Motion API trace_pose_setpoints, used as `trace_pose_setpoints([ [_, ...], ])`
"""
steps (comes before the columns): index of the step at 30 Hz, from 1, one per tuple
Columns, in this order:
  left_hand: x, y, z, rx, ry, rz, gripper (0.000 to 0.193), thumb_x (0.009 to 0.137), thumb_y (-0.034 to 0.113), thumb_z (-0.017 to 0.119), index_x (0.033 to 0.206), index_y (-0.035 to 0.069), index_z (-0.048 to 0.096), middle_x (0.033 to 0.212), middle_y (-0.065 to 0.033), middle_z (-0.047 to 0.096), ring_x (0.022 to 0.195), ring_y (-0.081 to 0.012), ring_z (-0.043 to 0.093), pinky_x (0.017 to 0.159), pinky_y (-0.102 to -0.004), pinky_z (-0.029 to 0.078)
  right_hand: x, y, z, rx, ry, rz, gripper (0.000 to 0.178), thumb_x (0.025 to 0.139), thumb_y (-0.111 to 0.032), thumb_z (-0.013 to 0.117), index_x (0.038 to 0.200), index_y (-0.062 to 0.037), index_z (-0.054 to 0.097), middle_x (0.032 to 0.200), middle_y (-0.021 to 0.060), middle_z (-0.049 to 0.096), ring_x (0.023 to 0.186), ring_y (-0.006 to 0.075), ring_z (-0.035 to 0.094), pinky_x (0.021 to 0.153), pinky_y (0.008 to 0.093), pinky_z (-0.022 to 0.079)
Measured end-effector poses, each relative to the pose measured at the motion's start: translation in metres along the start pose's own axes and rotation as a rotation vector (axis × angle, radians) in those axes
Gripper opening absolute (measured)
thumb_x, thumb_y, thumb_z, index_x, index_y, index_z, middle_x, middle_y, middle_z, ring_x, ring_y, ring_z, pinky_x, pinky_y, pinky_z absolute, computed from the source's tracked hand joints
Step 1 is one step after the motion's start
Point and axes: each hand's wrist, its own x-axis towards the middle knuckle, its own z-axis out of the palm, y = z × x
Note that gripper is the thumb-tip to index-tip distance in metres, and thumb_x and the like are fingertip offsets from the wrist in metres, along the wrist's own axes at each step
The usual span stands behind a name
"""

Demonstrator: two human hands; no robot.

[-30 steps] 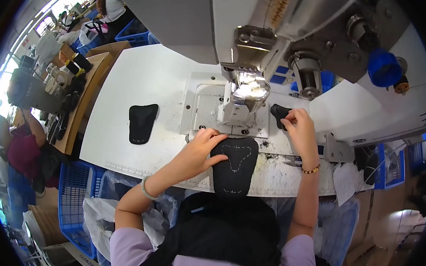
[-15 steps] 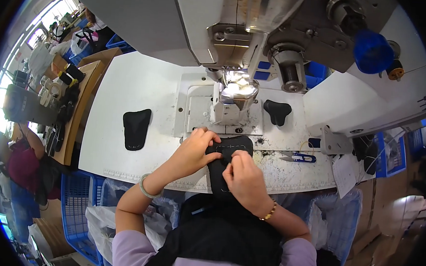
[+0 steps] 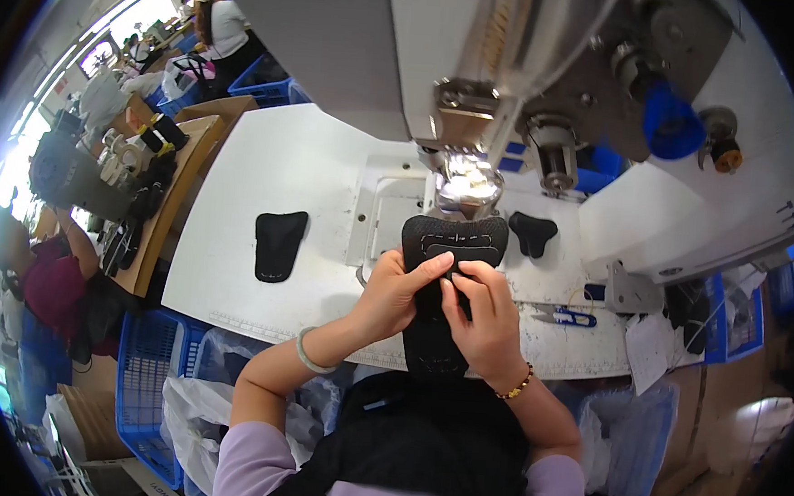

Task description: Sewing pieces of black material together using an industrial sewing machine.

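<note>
A long black padded fabric piece (image 3: 428, 343) with white dashed lines is held up in front of the sewing machine's lit needle area (image 3: 467, 187). My left hand (image 3: 396, 292) is closed on its left side, thumb lying across the front. My right hand (image 3: 486, 319) pinches at the middle of the piece, its fingertips close to my left thumb. What lies between those fingertips is too small to make out. A flat black fabric piece (image 3: 279, 246) lies on the white table (image 3: 225, 228) to the left, and a smaller three-lobed black piece (image 3: 532, 234) to the right.
Blue-handled thread snips (image 3: 574, 318) lie right of my hands. Blue crates (image 3: 145, 387) and plastic-lined bins (image 3: 626, 435) stand below the table's front edge. A person in a magenta top (image 3: 54, 286) sits at the left, near a wooden bench (image 3: 166, 234) with thread spools.
Both hands have lifted the long black piece, so its wide top end now shows fully. My left hand has shifted from its top edge to its side. The view has shifted slightly.
</note>
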Motion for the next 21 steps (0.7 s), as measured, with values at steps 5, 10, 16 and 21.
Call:
trace_pose_setpoints([
  [5, 0.006, 0.008, 0.003, -0.034, 0.027, 0.112, 0.019, 0.091, 0.01, 0.056, 0.105, -0.002, 0.058, 0.1, -0.0099, 0.064, 0.088, -0.0152, 0.063, 0.077, -0.0277, 0.053, 0.006, 0.007, 0.005, 0.658, 0.17, 0.491, 0.03, 0.081, 0.004, 0.064, 0.105, -0.0019, 0.047, 0.104, 0.0075, 0.05, 0.071, 0.0071, 0.054, 0.061, 0.0203, 0.048],
  [10, 0.012, 0.006, -0.003, -0.017, 0.008, 0.187, 0.019, 0.091, 0.01, 0.056, 0.106, -0.002, 0.058, 0.1, -0.0091, 0.064, 0.087, -0.0145, 0.063, 0.076, -0.0268, 0.053, 0.027, 0.01, 0.0, 0.773, -0.041, 0.824, 0.018, 0.084, -0.008, 0.067, 0.086, -0.0042, 0.05, 0.068, -0.0012, 0.053, 0.058, 0.0027, 0.05, 0.049, 0.0164, 0.041],
  [16, 0.011, 0.007, 0.002, 0.087, 0.039, 0.188, 0.018, 0.09, 0.014, 0.059, 0.1, -0.001, 0.06, 0.092, -0.0045, 0.064, 0.08, -0.0083, 0.06, 0.068, -0.0221, 0.05, 0.028, 0.012, 0.009, 0.79, 0.026, 0.757, 0.021, 0.084, -0.011, 0.068, 0.077, -0.0064, 0.049, 0.064, -0.0037, 0.051, 0.055, 0.0003, 0.046, 0.046, 0.0155, 0.034],
  [21, 0.009, 0.007, -0.002, 0.124, 0.065, 0.176, 0.018, 0.09, 0.015, 0.059, 0.097, -0.002, 0.061, 0.09, -0.0041, 0.064, 0.077, -0.0078, 0.06, 0.067, -0.0215, 0.049, 0.026, 0.014, 0.014, 0.815, 0.023, 0.765, 0.022, 0.083, -0.01, 0.068, 0.077, -0.0067, 0.048, 0.064, -0.0054, 0.049, 0.054, -0.0004, 0.042, 0.047, 0.015, 0.033],
])
